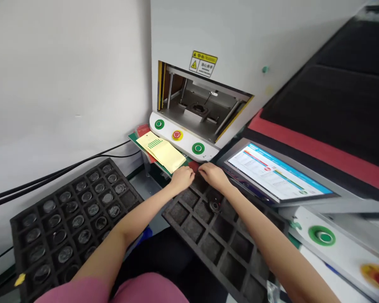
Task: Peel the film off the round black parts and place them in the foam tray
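Observation:
My left hand (182,179) is closed, its fingers curled near the far corner of a black compartment tray (205,248). Just right of it, my right hand (214,176) is also closed, thumb side facing the left hand. Whatever either hand may hold is hidden by the fingers. Below my right hand, a small round black part (214,205) sits in one compartment of this tray. Yellow paper sheets with green dots (164,153) lie just beyond my left hand.
A second black tray (19,252) at left holds several round clear-looking pieces. Ahead stands a white machine (233,38) with an open bay, a fixture (198,109), green buttons (198,148) and a red stop button (177,134). A lit screen (271,172) is at right. Black cables (63,170) run left.

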Available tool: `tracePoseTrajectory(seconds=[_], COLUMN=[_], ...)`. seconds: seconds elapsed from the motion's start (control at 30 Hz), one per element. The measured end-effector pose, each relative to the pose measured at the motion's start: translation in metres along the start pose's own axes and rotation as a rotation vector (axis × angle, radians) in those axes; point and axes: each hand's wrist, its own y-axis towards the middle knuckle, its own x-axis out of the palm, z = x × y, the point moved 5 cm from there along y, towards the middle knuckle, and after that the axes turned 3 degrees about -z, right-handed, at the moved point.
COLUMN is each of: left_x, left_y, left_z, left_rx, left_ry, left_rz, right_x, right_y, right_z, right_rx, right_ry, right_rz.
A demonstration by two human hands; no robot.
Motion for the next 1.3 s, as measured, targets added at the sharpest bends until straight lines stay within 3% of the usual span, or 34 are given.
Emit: tracePoseTrajectory(seconds=[0.13, 0.3, 0.4, 0.6, 1.3], left_x=[0.007, 0.033, 0.040, 0.037, 0.036], left_y=[0.007, 0.003, 0.002, 0.002, 0.001], left_z=[-0.043, -0.063, -0.066, -0.065, -0.062], left_rx=[0.113, 0.153, 0.158, 0.154, 0.108], left_ry=[0.029, -0.001, -0.033, -0.052, -0.062], left_rz=[0.002, 0.063, 0.088, 0.113, 0.096], right_x=[0.007, 0.022, 0.027, 0.025, 0.033], right_y=[0.049, 0.072, 0.075, 0.075, 0.074], right_z=[-0.005, -0.004, -0.005, -0.009, -0.005], right_rx=[-0.021, -0.021, -0.041, -0.081, -0.079], right_ry=[-0.063, -0.147, -0.183, -0.233, -0.268], right_rz=[-0.128, -0.284, -0.351, -0.399, -0.373])
